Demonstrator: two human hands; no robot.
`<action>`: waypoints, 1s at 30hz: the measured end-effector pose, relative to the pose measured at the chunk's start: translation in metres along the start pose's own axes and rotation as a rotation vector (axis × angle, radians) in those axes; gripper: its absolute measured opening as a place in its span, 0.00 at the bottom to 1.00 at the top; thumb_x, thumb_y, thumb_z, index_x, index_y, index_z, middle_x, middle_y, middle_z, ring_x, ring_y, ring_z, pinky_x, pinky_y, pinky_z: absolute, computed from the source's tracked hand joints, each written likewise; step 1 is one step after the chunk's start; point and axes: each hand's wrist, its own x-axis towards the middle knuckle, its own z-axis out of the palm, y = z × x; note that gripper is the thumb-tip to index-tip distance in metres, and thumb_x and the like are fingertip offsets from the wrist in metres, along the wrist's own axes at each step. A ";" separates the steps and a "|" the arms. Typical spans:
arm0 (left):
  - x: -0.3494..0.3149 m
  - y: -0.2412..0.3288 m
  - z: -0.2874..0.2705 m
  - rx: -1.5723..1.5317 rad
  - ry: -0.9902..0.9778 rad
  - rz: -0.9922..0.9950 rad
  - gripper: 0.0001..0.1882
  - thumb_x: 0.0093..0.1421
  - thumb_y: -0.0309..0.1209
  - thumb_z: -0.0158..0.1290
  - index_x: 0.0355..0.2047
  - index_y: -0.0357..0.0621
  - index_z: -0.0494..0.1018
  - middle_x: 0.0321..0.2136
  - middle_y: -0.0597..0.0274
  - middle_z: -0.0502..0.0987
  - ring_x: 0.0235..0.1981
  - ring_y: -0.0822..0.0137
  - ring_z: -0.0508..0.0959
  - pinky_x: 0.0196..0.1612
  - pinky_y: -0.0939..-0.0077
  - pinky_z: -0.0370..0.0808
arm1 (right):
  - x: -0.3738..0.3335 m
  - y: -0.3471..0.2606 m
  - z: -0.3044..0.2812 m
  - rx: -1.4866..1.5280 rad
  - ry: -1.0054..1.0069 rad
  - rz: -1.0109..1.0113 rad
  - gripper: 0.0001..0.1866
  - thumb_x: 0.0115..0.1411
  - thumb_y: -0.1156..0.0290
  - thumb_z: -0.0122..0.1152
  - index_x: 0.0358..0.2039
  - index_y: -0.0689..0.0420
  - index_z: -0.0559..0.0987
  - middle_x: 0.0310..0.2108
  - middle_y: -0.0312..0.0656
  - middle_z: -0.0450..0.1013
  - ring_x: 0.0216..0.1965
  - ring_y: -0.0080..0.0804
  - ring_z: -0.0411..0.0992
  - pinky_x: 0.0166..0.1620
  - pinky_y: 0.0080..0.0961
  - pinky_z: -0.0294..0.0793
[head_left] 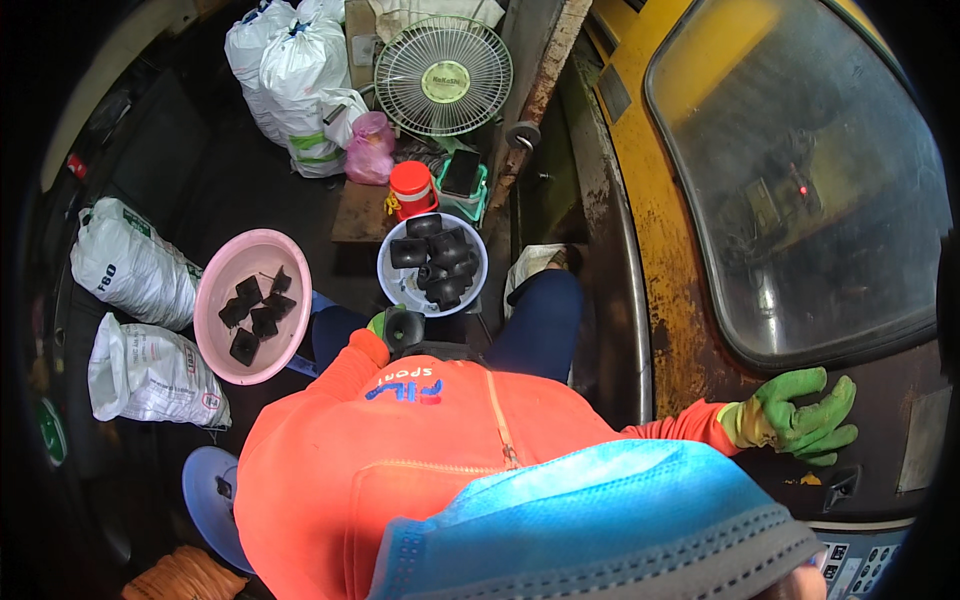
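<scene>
My right hand (800, 417), in a green glove, rests with spread fingers on the dark lower panel of a yellow machine (650, 230), just under its large window (800, 170). It holds nothing. My left hand (388, 325), also gloved green, is low by my knee and grips a black cylindrical rubber part (405, 328). Just beyond it a white bowl (398, 290) holds several similar black cylindrical parts (440, 262). To the left a pink basin (222, 268) holds several black square pieces (255, 315). An orange jacket and a blue face mask fill the lower frame.
White sacks (135, 265) lie on the dark floor at left, more white bags (295, 70) at the back. A table fan (443, 75), a red lidded container (412, 188) and a green basket (466, 190) stand behind the bowl. A blue stool (205, 495) is lower left.
</scene>
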 end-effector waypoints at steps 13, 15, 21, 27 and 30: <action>-0.001 -0.008 -0.005 -0.043 -0.015 -0.034 0.06 0.65 0.33 0.52 0.38 0.46 0.76 0.30 0.66 0.79 0.33 0.72 0.78 0.37 0.73 0.75 | -0.011 0.002 0.006 0.069 0.025 0.056 0.11 0.55 0.72 0.60 0.40 0.51 0.78 0.36 0.29 0.80 0.38 0.46 0.75 0.41 0.40 0.65; -0.002 -0.010 -0.006 -0.049 -0.016 -0.042 0.07 0.66 0.33 0.51 0.38 0.46 0.76 0.30 0.66 0.79 0.33 0.72 0.78 0.37 0.73 0.75 | -0.013 0.001 0.004 0.030 0.002 0.065 0.11 0.55 0.71 0.60 0.39 0.51 0.78 0.36 0.29 0.80 0.38 0.46 0.75 0.41 0.41 0.65; -0.003 -0.015 -0.008 -0.082 -0.017 -0.060 0.08 0.67 0.34 0.50 0.38 0.46 0.76 0.30 0.66 0.79 0.33 0.71 0.78 0.37 0.72 0.76 | -0.016 -0.001 0.005 0.027 0.014 0.070 0.12 0.53 0.72 0.60 0.40 0.50 0.78 0.36 0.28 0.80 0.39 0.46 0.75 0.43 0.41 0.65; 0.000 -0.019 -0.009 -0.122 -0.016 -0.071 0.09 0.68 0.35 0.48 0.38 0.45 0.75 0.30 0.65 0.79 0.33 0.71 0.78 0.38 0.72 0.76 | -0.017 -0.001 0.005 0.009 0.017 0.044 0.14 0.53 0.74 0.60 0.42 0.51 0.77 0.35 0.28 0.80 0.38 0.45 0.75 0.45 0.39 0.64; 0.002 -0.021 -0.010 -0.150 -0.017 -0.075 0.10 0.68 0.36 0.47 0.38 0.45 0.75 0.30 0.65 0.79 0.33 0.71 0.78 0.38 0.72 0.76 | -0.018 -0.001 0.007 0.001 0.026 0.028 0.14 0.52 0.75 0.60 0.41 0.51 0.76 0.35 0.28 0.80 0.36 0.44 0.75 0.43 0.38 0.64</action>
